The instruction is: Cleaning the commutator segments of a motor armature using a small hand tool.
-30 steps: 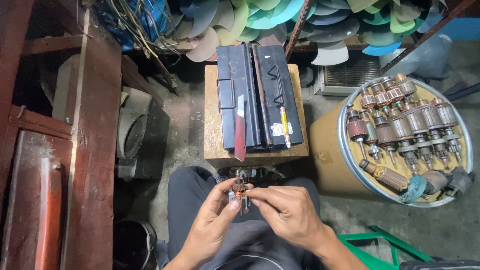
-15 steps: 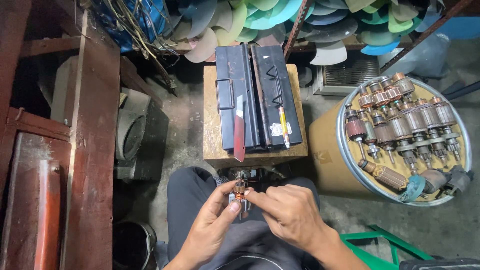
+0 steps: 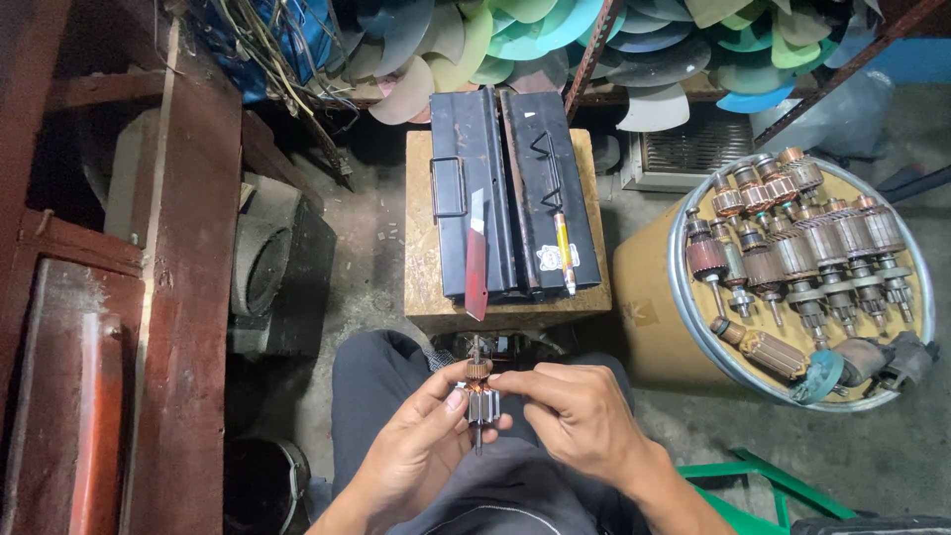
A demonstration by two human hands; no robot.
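Both your hands held a small motor armature (image 3: 479, 394) upright over your lap: left hand (image 3: 421, 446) cradling its core, right hand (image 3: 570, 411) pinching near the copper commutator. You seemed mid-inspection; turning it next would need steady fingertips.

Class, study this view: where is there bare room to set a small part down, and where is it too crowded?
Free: the wooden block's left strip beside the black metal box, and the concrete floor left of it. Crowded: the drum top, packed with motor armatures; the box lid, which carries a red-handled knife and a yellow pen. Both hands, left and right, hold a small armature.
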